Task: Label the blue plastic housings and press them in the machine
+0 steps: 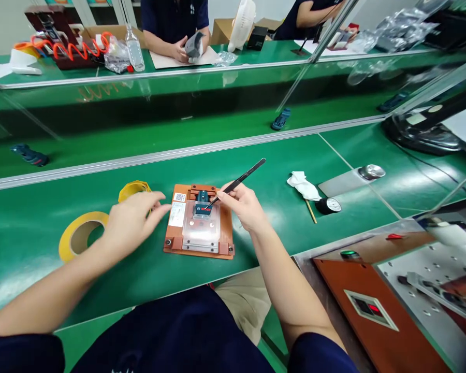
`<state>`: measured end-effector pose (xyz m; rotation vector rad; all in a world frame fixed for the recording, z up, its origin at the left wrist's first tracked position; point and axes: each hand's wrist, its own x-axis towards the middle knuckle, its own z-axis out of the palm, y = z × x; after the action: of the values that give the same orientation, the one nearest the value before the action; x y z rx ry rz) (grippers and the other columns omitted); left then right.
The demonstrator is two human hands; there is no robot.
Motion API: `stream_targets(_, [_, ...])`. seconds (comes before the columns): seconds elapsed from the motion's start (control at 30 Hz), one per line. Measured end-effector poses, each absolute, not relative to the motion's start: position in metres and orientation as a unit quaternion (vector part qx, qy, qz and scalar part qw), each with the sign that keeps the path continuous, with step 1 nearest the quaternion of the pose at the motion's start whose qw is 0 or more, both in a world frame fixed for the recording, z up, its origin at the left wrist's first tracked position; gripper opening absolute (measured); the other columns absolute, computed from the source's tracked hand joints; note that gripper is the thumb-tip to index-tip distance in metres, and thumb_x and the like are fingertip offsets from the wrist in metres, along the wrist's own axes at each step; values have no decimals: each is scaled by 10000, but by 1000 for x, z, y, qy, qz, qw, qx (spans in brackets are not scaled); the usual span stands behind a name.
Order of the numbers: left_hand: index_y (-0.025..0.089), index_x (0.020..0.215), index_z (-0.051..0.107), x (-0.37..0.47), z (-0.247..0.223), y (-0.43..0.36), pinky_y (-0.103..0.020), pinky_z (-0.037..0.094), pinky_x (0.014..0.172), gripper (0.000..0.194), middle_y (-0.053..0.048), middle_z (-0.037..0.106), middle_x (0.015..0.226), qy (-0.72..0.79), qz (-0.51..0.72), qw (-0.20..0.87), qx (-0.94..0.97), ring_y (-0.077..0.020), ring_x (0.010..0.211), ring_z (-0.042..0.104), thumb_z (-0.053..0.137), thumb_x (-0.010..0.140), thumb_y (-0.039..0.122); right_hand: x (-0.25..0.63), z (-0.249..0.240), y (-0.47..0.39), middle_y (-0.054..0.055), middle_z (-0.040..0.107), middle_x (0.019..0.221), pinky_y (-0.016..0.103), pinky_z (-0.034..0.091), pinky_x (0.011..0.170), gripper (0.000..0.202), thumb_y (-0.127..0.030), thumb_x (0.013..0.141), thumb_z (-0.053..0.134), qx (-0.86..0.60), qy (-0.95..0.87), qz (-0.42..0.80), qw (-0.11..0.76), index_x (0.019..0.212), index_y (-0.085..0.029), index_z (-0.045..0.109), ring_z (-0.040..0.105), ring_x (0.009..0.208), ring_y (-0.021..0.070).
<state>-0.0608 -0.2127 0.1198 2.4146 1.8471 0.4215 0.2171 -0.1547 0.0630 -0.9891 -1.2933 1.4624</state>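
Observation:
My right hand (245, 206) grips a pair of black tweezers (245, 176), their tips down at the dark label marked BOSCH (203, 209). That label lies on a blue-green housing part (202, 196), which sits in a reddish-brown fixture (227, 228) with a clear plate (201, 230) across its middle. To the left of the fixture hovers my left hand (134, 220), thumb and forefinger apart, with nothing visible between them. A small yellow tape roll (131, 187) is partly hidden behind it. Beside my left wrist lies a larger yellow tape roll (67, 238).
Dark blue housings (281, 119) rest on the green conveyor belt (225, 122) beyond a metal rail. At right are a white cloth (303, 185), a black round-capped object (328, 205), a bottle (349, 178) and a brown machine (357, 311). Co-workers sit across.

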Motion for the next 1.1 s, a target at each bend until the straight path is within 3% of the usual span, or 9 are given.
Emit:
stream_targets(0.1, [172,1190,639,-37,97,-244,-395,498,940,328,-112,711,1167,417,228,52,878,-261,1086,643,545,1003,424,215,63,-156,38,735,854,351,579,826,327,-474,815,784,-404,-526,587,463,912,-207,624,717,848,196])
stream_targets(0.23, [128,1383,528,-16,62,-261,-519,418,1074,561,-180,596,1383,368,212,32,905,-337,1275,517,659,934,438,214,61,-157,26,731,854,326,568,813,296,-439,825,786,-400,-519,587,475,918,-208,626,715,842,181])
stream_targets(0.57, [186,1432,493,-14,54,-265,-515,392,1103,549,-152,593,1404,397,204,28,895,-324,1297,512,658,946,383,213,58,-160,29,723,854,354,568,833,354,-481,797,800,-418,-509,585,473,930,-209,617,714,855,196])
stream_targets(0.77, [154,1402,514,-13,57,-265,-529,368,1100,526,-161,598,1394,392,197,9,898,-331,1287,513,656,948,377,213,59,-160,35,727,871,347,561,821,316,-457,817,787,-409,-517,584,474,928,-209,624,705,842,185])
stream_targets(1.1, [111,1415,479,-7,73,-248,-549,295,1102,691,-196,548,1451,391,170,31,904,-342,1274,514,653,912,550,214,63,-156,37,727,861,359,568,813,329,-463,810,790,-408,-539,574,462,912,-197,624,705,817,187])
